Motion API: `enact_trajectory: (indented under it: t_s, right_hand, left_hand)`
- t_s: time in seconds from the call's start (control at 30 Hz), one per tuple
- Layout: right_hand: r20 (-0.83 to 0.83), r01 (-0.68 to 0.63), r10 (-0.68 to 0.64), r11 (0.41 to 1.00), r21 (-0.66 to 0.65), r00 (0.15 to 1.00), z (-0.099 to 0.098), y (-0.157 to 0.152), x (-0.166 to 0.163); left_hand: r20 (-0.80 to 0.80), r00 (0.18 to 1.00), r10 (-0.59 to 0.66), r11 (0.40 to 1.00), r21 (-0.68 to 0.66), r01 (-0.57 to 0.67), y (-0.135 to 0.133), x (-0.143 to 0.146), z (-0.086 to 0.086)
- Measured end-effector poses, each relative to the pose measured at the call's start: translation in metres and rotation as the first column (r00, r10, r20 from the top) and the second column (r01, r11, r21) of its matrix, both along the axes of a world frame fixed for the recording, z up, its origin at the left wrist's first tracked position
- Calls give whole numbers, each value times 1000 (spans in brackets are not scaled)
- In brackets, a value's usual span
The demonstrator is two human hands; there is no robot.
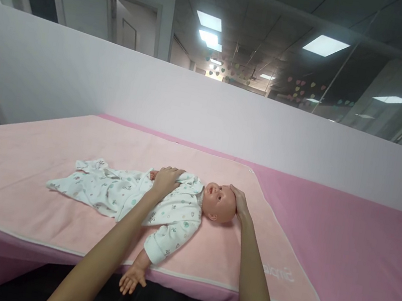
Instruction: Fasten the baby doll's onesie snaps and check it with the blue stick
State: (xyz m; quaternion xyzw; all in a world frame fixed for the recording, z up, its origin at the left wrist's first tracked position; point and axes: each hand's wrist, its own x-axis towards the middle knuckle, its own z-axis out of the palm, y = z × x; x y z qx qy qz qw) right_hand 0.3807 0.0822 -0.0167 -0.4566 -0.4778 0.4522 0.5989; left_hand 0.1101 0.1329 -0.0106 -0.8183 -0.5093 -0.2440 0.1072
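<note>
A baby doll [220, 203] lies on its back on a peach mat [208, 251], head to the right. It wears white printed pajamas [118, 191], whose flattened legs spread to the left. My left hand [166, 183] rests on the doll's chest near its far sleeve, fingers stretched out and palm down. Against the crown of the doll's head lies my right hand [239, 202], its fingers extended along the far side. The doll's near arm [136, 272] reaches past the front edge of the mat, palm up. Its far hand [153, 175] peeks out beside my left wrist.
Under the mat is a pink padded surface [353, 246], which continues to the right. A low white wall [229, 119] runs along its back, topped by glass [278, 46] with heart stickers. Doorways [135, 23] stand beyond the wall at the left.
</note>
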Motion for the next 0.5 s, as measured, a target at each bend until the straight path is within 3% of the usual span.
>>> enact_trajectory:
  t_s: [0.5]
  right_hand:
    - [20,67,-67,997,-29,998,3,-3,-3]
  left_hand:
    - [-33,999,6,1000,3,-6,-1,0,1]
